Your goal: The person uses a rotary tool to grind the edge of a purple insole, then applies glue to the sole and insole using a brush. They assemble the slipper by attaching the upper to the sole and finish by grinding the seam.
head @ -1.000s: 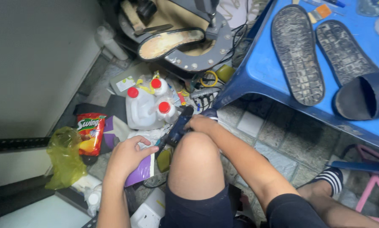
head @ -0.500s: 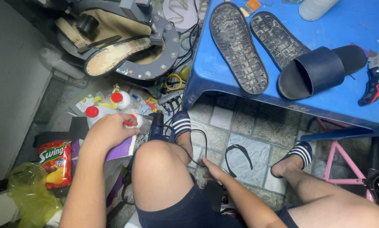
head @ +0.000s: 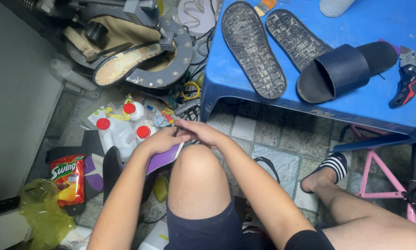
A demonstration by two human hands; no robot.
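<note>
My left hand (head: 159, 141) lies curled on a purple flat sheet (head: 165, 159) just in front of my left knee. My right hand (head: 202, 132) comes over the knee and meets it, fingertips touching. Between the two hands a small dark thin thing (head: 176, 131) sticks up, pinched by my right fingers; what it is stays unclear. Most of the purple sheet is hidden under my left hand and knee.
White jugs with red caps (head: 120, 132) stand on the tiled floor beside a red snack bag (head: 69, 178) and a yellow plastic bag (head: 43, 215). A blue table (head: 379, 111) carries two worn soles (head: 252, 48), a dark blue slide sandal (head: 340, 71) and a utility knife (head: 407, 76). A metal shoe press (head: 138, 51) stands behind.
My right hand rose from low beside the knee and joined my left hand above it. My left hand drew back from the jugs toward the knee.
</note>
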